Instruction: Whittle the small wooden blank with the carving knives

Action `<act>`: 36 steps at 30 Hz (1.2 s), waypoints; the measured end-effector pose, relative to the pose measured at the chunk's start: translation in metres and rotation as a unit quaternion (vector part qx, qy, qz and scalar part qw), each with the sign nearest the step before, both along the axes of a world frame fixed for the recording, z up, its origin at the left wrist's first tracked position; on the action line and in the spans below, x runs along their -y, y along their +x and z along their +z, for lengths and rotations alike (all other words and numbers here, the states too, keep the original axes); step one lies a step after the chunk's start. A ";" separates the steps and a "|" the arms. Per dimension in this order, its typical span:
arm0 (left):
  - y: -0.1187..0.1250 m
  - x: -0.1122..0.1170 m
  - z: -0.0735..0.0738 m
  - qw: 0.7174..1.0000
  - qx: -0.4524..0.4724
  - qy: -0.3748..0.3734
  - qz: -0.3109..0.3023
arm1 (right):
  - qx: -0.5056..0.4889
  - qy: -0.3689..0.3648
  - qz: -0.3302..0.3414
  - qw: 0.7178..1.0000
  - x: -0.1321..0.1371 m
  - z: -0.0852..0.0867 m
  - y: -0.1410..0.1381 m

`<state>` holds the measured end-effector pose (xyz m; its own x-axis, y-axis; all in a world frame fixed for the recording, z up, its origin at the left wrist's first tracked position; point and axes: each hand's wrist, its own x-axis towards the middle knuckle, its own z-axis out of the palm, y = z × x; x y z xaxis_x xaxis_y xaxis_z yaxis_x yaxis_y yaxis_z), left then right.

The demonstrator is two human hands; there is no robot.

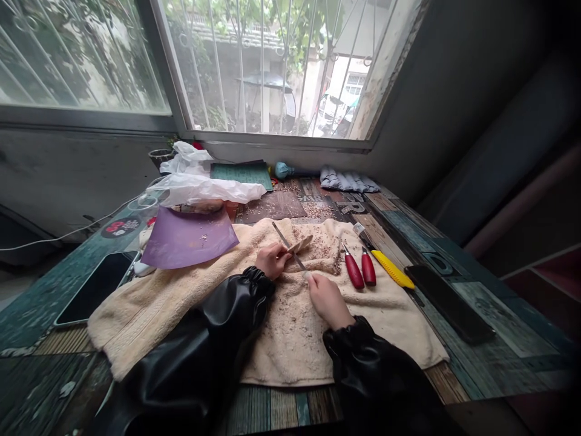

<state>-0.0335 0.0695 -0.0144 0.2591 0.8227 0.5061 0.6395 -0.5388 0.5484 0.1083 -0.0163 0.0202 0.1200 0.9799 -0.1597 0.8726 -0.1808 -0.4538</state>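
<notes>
My left hand point(271, 260) pinches a small light-brown wooden piece point(302, 244) above the beige towel point(313, 351). In my right hand point(329, 300) is the near end of a thin, flat metal file point(280, 233). The file runs up and left from my right fingers, against or very close to the wooden piece; exact contact cannot be made out. Wood shavings point(324, 245) are scattered over the towel around both hands. Right of them lie two red-handled carving tools point(353, 270) and a yellow-handled tool point(393, 269).
A purple sheet point(190, 239) rests on the towel's left side, near a white plastic bag point(213, 189). A tablet point(97, 287) lies left, a dark phone-like slab point(447, 303) right. A green mat point(245, 174) and a grey padded bundle point(348, 180) sit below the window.
</notes>
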 end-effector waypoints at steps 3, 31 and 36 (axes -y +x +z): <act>-0.001 -0.001 -0.001 1.000 0.000 0.003 0.020 | -0.005 0.002 -0.003 1.000 -0.008 0.000 -0.009; 0.000 0.001 0.004 0.998 -0.027 -0.002 0.055 | -0.018 -0.020 0.011 1.000 0.004 0.002 0.004; -0.001 0.001 0.002 0.999 -0.019 -0.009 0.035 | -0.019 -0.014 0.005 1.000 -0.010 0.001 -0.003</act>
<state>-0.0344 0.0688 -0.0123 0.2195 0.8483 0.4819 0.6950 -0.4826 0.5330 0.1051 -0.0061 0.0208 0.1037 0.9761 -0.1910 0.8561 -0.1853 -0.4825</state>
